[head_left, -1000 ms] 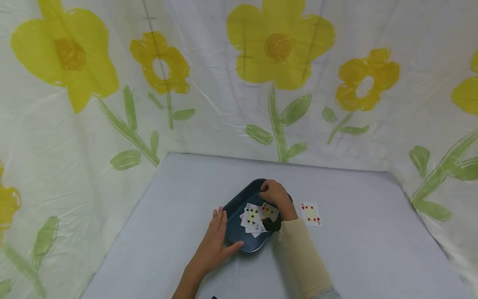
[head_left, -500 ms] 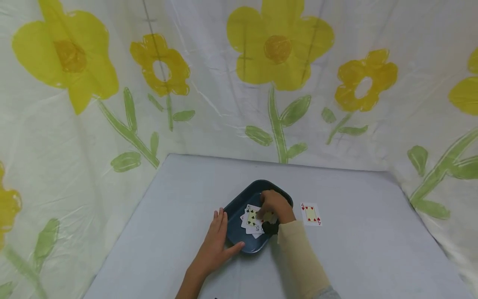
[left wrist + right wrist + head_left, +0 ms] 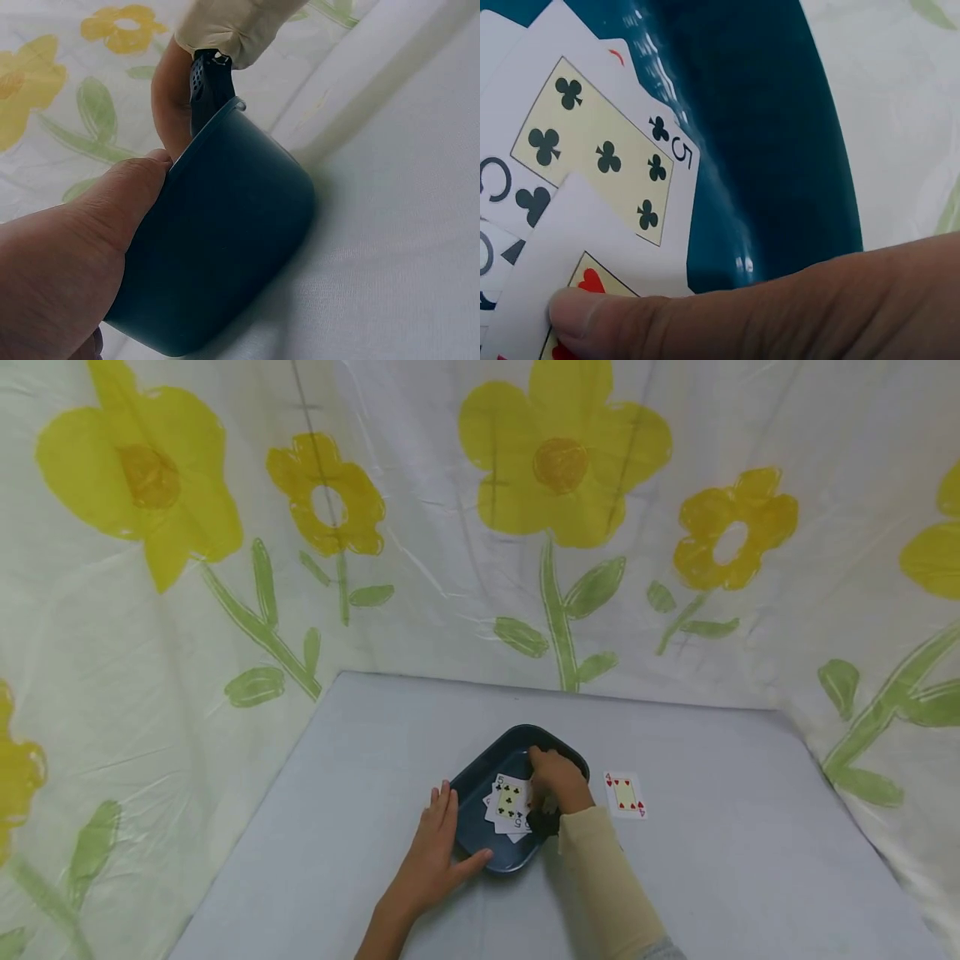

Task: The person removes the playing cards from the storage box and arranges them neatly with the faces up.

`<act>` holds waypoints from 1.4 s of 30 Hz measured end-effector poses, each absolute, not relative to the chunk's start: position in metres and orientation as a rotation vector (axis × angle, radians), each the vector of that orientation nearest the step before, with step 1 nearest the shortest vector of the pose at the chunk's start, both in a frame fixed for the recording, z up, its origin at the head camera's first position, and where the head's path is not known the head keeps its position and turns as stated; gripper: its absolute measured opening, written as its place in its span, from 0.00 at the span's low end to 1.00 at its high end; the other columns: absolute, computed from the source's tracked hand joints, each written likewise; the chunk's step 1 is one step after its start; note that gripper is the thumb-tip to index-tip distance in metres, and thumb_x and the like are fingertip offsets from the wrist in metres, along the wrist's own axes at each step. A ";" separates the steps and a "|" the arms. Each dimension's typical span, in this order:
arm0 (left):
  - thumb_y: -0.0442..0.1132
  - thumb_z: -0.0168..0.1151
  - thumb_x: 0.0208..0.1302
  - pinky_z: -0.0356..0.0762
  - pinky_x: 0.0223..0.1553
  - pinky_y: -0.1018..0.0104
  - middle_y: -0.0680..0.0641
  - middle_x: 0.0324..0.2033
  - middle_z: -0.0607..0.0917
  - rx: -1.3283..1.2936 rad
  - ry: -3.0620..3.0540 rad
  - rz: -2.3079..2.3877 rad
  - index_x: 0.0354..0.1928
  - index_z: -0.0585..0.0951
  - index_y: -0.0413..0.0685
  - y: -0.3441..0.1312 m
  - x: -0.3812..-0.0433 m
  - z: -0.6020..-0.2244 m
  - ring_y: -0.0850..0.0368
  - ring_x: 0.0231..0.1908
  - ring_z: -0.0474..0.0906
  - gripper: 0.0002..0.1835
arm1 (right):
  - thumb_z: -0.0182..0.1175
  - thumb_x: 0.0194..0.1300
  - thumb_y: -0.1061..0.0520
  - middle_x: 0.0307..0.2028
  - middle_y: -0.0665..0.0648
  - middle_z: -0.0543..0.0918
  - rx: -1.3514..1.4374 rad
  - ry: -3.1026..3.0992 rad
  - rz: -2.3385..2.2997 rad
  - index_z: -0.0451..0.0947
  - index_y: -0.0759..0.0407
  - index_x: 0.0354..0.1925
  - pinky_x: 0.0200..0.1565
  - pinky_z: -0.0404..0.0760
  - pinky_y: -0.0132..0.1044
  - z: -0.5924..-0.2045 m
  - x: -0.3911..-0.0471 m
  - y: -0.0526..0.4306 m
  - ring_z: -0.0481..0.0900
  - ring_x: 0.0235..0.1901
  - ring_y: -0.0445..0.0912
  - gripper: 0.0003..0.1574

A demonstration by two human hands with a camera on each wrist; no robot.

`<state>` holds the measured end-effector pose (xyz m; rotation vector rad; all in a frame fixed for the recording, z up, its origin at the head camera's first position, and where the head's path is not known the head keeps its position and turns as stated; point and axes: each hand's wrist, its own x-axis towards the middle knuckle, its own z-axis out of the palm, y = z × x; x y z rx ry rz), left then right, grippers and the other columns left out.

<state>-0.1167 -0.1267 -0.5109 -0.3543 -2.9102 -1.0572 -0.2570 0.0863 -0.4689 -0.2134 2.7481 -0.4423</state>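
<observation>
A dark blue tray (image 3: pixel 472 835) sits at an angle on the table. Inside it several playing cards overlap, with a five of clubs (image 3: pixel 508 799) face up. My left hand (image 3: pixel 427 860) rests against the tray's left side, fingers straight, thumb reaching along the near end; in the left wrist view the thumb touches the outer wall by the rim. My right hand (image 3: pixel 558 779) reaches into the tray. Its thumb presses on a red heart card (image 3: pixel 536 262) that overlaps the five of clubs. What the other right fingers do beneath is hidden.
A four of hearts (image 3: pixel 626 795) lies face up on the white-covered table (image 3: pixel 720 852), right of the tray. Behind the table hangs a curtain (image 3: pixel 442 577) with yellow flowers. A black wrist strap (image 3: pixel 212 90) shows below the right sleeve (image 3: pixel 611 885).
My right hand has come from the tray's far end down over the cards, covering the heart card that showed earlier. The left hand stays at the tray's side.
</observation>
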 end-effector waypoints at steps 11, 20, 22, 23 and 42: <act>0.64 0.66 0.62 0.45 0.72 0.40 0.39 0.79 0.44 -0.373 -2.900 -1.030 0.78 0.50 0.34 -0.127 -0.115 -0.511 0.40 0.77 0.37 0.57 | 0.82 0.39 0.65 0.56 0.69 0.79 -0.137 2.744 -0.499 0.64 0.69 0.69 0.56 0.76 0.54 -0.480 -0.264 0.087 0.77 0.44 0.55 0.61; 0.64 0.64 0.63 0.43 0.72 0.40 0.38 0.79 0.43 -0.372 -2.913 -1.021 0.77 0.50 0.33 -0.127 -0.115 -0.511 0.40 0.77 0.36 0.56 | 0.86 0.37 0.56 0.56 0.74 0.74 -0.182 2.819 -0.476 0.64 0.69 0.66 0.59 0.71 0.61 -0.479 -0.256 0.083 0.73 0.55 0.66 0.62; 0.64 0.63 0.64 0.42 0.72 0.40 0.39 0.79 0.43 -0.371 -2.919 -1.022 0.77 0.50 0.33 -0.126 -0.115 -0.511 0.40 0.77 0.35 0.56 | 0.86 0.37 0.54 0.52 0.74 0.75 -0.220 2.855 -0.455 0.64 0.69 0.62 0.58 0.70 0.63 -0.478 -0.255 0.081 0.73 0.55 0.68 0.59; 0.65 0.63 0.64 0.42 0.72 0.41 0.39 0.79 0.43 -0.370 -2.921 -1.023 0.78 0.50 0.34 -0.126 -0.115 -0.510 0.41 0.77 0.35 0.56 | 0.85 0.40 0.54 0.51 0.73 0.76 -0.227 2.867 -0.449 0.64 0.69 0.62 0.58 0.69 0.64 -0.478 -0.255 0.080 0.73 0.54 0.68 0.58; 0.65 0.62 0.64 0.41 0.72 0.39 0.38 0.78 0.44 -0.365 -2.930 -1.010 0.77 0.52 0.32 -0.127 -0.117 -0.511 0.40 0.77 0.34 0.55 | 0.59 0.59 0.72 0.53 0.65 0.80 -0.269 2.829 -1.176 0.80 0.60 0.54 0.40 0.77 0.47 -0.482 -0.264 0.084 0.76 0.43 0.55 0.24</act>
